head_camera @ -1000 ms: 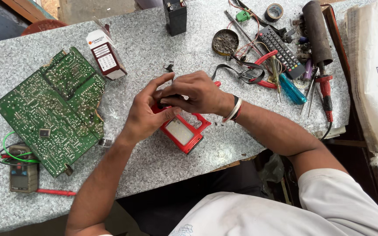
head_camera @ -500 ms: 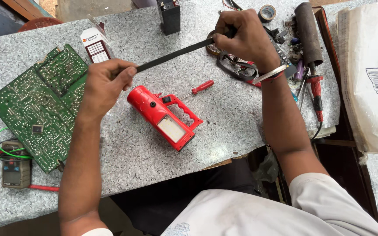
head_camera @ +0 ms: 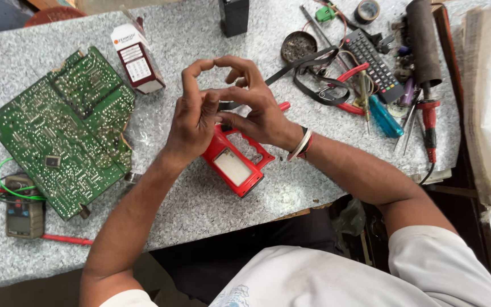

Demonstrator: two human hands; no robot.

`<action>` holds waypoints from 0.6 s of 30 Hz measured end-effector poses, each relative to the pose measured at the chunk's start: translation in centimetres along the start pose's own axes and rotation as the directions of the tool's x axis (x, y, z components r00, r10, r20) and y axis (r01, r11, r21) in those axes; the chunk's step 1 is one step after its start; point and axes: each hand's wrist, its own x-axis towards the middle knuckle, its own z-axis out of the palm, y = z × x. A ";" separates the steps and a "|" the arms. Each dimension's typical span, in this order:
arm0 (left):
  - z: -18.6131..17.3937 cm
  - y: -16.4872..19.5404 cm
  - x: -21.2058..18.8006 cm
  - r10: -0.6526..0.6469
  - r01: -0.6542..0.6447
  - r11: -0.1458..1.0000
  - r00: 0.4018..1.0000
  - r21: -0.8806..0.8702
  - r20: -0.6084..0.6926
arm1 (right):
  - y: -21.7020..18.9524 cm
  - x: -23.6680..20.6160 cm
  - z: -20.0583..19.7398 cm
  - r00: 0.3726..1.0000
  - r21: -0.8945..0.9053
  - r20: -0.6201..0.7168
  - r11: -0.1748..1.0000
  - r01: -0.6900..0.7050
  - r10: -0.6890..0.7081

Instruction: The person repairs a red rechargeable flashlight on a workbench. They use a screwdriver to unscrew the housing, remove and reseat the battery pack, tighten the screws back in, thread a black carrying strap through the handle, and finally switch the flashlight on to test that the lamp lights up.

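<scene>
Both hands meet above the middle of the speckled grey stone worktop (head_camera: pixel 200 210), over a red handheld torch (head_camera: pixel 235 164) that lies flat on the stone with its pale rectangular panel facing up. The left hand (head_camera: pixel 191 122) is raised with its fingers curled and the index finger arched upward, and its fingertips press against those of the right hand (head_camera: pixel 254 108). Between them they pinch the end of a thin black strap (head_camera: pixel 308 65), which runs from the fingers up and to the right toward a loop lying on the table; exactly which fingers close on it cannot be told. A red probe (head_camera: pixel 283 106) pokes out just beside the right hand. To the left lies a large green circuit board (head_camera: pixel 58 133), with a small grey multimeter (head_camera: pixel 24 207) and its green wire at the board's lower corner. A white and maroon carton (head_camera: pixel 137 59) stands beyond the board. To the right are a black remote control (head_camera: pixel 377 63), a blue-handled screwdriver (head_camera: pixel 385 116), red-handled pliers (head_camera: pixel 348 91) and a soldering iron (head_camera: pixel 429 122) with a red grip.
</scene>
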 end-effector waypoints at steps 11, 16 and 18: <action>0.1 -1.7 -0.4 0.040 -0.031 0.992 0.996 -0.120 0.080 | 0.8 0.7 0.9 0.997 -0.064 0.001 0.995 0.081 -0.081; -2.6 -0.9 -0.8 0.191 -0.184 0.751 0.980 0.634 0.058 | 1.4 2.2 -0.7 0.973 0.233 0.100 0.946 -0.226 0.207; -3.7 -1.0 -0.6 0.159 -0.199 0.740 0.980 0.643 0.120 | 2.4 2.8 -1.5 0.886 0.271 0.283 0.856 -0.440 0.366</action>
